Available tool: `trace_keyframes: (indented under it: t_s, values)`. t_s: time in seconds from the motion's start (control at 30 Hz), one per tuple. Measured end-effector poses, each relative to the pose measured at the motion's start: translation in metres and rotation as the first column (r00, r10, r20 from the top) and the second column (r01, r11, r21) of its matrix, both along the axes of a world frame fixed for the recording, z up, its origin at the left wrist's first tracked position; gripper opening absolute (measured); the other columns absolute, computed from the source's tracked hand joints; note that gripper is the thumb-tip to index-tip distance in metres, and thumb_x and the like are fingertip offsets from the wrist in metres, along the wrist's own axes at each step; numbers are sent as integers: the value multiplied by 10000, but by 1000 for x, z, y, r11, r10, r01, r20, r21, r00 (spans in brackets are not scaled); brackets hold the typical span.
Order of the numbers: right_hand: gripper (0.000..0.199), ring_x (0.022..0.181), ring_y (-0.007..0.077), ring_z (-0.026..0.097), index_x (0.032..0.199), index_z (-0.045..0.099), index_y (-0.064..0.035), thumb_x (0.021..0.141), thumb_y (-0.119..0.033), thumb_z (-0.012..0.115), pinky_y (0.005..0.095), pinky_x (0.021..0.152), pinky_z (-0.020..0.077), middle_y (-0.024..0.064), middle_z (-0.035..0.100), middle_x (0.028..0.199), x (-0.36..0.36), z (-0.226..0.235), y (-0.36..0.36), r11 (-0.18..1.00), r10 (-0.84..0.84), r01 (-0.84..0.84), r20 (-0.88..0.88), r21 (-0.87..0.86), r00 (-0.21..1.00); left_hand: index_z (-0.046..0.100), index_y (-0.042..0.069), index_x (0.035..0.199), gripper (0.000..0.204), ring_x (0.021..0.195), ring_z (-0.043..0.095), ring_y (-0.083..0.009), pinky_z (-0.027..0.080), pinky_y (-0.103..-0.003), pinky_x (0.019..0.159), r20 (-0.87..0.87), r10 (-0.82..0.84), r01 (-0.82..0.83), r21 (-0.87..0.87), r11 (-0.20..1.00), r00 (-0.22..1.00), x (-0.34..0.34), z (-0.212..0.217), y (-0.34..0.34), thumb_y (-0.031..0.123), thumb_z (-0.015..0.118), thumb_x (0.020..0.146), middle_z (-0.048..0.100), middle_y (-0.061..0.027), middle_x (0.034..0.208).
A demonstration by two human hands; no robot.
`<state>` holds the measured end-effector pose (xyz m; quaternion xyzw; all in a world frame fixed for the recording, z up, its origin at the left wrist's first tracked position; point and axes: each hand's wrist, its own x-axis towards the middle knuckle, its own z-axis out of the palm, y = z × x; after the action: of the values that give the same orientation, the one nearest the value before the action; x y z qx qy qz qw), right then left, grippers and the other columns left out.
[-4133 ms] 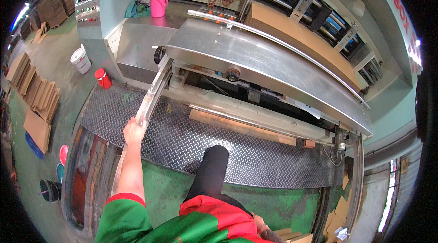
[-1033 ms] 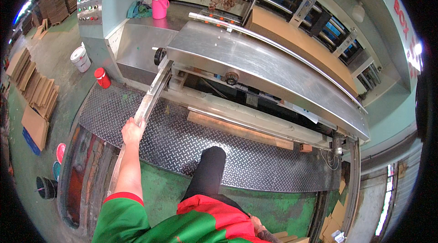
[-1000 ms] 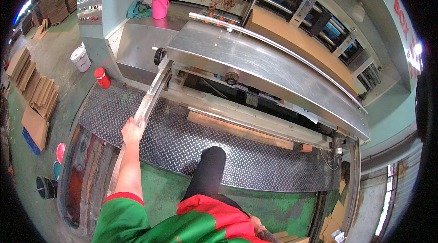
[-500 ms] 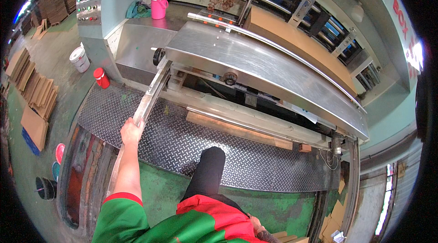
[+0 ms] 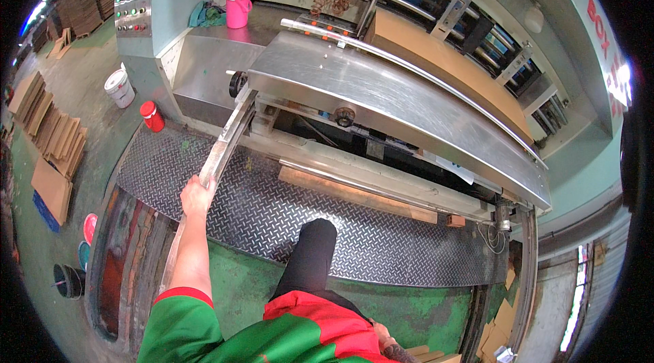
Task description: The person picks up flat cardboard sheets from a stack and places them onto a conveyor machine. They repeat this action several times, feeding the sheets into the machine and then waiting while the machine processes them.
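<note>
My left hand point(image 5: 196, 195) is closed round a pale metal rail point(image 5: 230, 137) that slopes down from the left end of a long steel table point(image 5: 381, 80). That arm is stretched out ahead of me. At my right hip, my right hand point(image 5: 381, 331) shows only in part beside the red and green shirt, and its fingers are hidden. A black handwheel point(image 5: 237, 83) sits near the rail's upper end, and a round knob point(image 5: 345, 116) is on the table's front side. Behind the table lies a stack of brown cardboard sheets point(image 5: 443, 63).
A diamond-plate step point(image 5: 259, 186) runs along the machine's front. On the left are a control panel point(image 5: 132, 5), a red jug point(image 5: 151, 116), a white bucket point(image 5: 119, 89) and cardboard piles point(image 5: 51, 131). A pink jug point(image 5: 238, 7) stands on the machine's steel ledge.
</note>
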<state>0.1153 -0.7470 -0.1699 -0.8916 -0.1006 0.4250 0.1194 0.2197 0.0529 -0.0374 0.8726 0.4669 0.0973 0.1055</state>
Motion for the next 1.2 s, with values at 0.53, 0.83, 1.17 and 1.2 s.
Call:
trace_keyframes:
  t_s: [0.53, 0.83, 1.17, 1.2]
  values:
    - [901, 1213, 486, 715, 1653, 456, -33, 980, -599, 650, 550, 1013, 585, 337, 735, 1301, 0, -9, -7, 999, -26, 25, -22, -33, 999, 703, -20, 1141, 724, 1040, 772, -452, 606, -553, 959, -17, -7, 6, -14, 1000, 1000, 0, 2, 0, 680, 564, 1022, 773, -267, 1158]
    - [892, 1216, 498, 704, 1640, 465, -24, 974, -586, 658, 553, 1008, 583, 326, 741, 1290, 4, -3, -1, 999, 1, -2, -40, -34, 999, 704, -18, 1149, 719, 1053, 770, -449, 606, -550, 956, -10, 0, 0, -29, 1000, 1000, 0, 7, -2, 677, 573, 1018, 774, -265, 1157]
    - [900, 1163, 510, 718, 1653, 445, -26, 962, -556, 673, 564, 971, 591, 343, 754, 1223, 6, -2, -1, 997, 18, -20, -29, -77, 999, 705, -27, 1161, 727, 1048, 773, -448, 605, -555, 956, -35, -9, 8, -19, 1000, 999, 0, 5, -1, 674, 570, 1026, 769, -271, 1168]
    - [903, 1160, 509, 720, 1654, 443, -26, 961, -556, 675, 565, 970, 591, 342, 754, 1223, 6, -5, -3, 999, 37, -38, -10, -15, 999, 706, -26, 1163, 725, 1051, 772, -448, 605, -553, 959, -26, -12, 11, -19, 1000, 1000, 1, 5, -1, 673, 569, 1027, 769, -270, 1170]
